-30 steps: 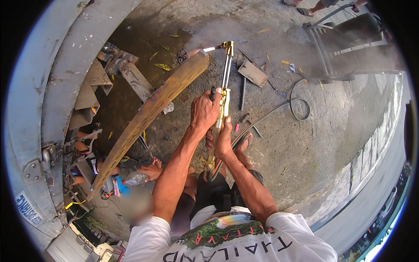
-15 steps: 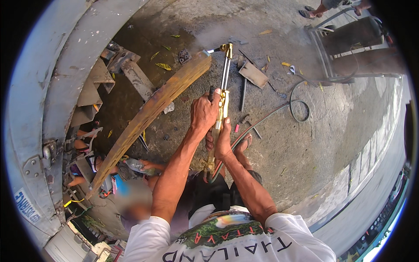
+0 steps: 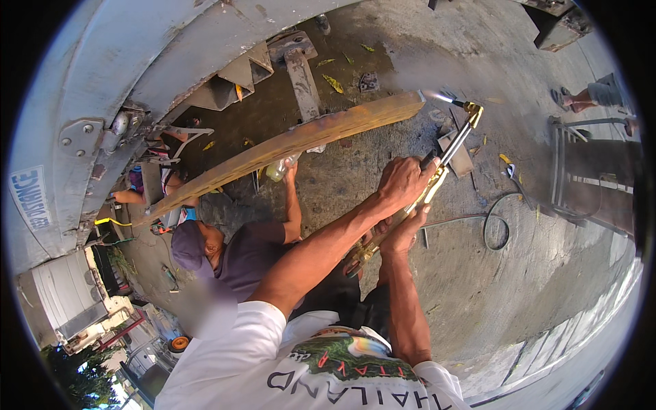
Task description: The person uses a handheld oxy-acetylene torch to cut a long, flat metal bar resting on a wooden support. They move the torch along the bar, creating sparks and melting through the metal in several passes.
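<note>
My left hand (image 3: pixel 408 183) is closed round the brass front body of a cutting torch (image 3: pixel 460 138). Behind it, my right hand (image 3: pixel 402 236) wraps the torch's rear handle. Two silver tubes run up to a brass angled head, whose nozzle points left. A white-blue flame (image 3: pixel 437 96) burns from the nozzle toward the far end of a long rusty, curved metal beam (image 3: pixel 294 141), a small gap away. Under the beam a co-worker's hand (image 3: pixel 291 171) holds a clear plastic bottle (image 3: pixel 277 171) with yellowish liquid.
The co-worker in a purple cap (image 3: pixel 190 244) crouches close at my left. A grey vehicle body (image 3: pixel 116 82) rises at the left. A hose (image 3: pixel 493 236) loops over the concrete at right, near a cylinder cart (image 3: pixel 559 164). Another person's legs (image 3: pixel 581 99) stand at far right.
The view has turned, so the beam and torch sit further right. The torch now leans to the right, still lit and held in both hands. The co-worker's arm and bottle show more plainly.
</note>
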### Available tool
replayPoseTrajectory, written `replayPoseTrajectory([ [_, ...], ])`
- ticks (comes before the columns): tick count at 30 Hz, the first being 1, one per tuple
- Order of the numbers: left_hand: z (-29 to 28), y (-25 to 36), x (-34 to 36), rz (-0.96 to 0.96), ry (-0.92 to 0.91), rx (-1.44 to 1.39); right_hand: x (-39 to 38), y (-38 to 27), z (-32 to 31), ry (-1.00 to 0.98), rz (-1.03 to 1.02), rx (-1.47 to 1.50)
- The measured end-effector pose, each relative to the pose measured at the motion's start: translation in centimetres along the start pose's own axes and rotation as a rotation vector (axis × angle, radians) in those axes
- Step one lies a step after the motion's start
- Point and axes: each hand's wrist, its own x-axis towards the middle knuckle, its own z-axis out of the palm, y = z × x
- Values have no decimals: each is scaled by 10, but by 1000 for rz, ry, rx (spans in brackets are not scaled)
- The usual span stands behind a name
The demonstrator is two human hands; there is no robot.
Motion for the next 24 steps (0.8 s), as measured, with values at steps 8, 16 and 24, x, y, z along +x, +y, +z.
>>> replayPoseTrajectory([
  [8, -2, 10, 5, -70, -66, -85, -1, -2, -3, -26, -19, 65],
  [16, -9, 3, 7, -48, -34, -123, 1, 2, 6, 48, -25, 60],
  [24, -34, -3, 6, -456, -235, -690, 1, 11, 10, 31, 12, 54],
])
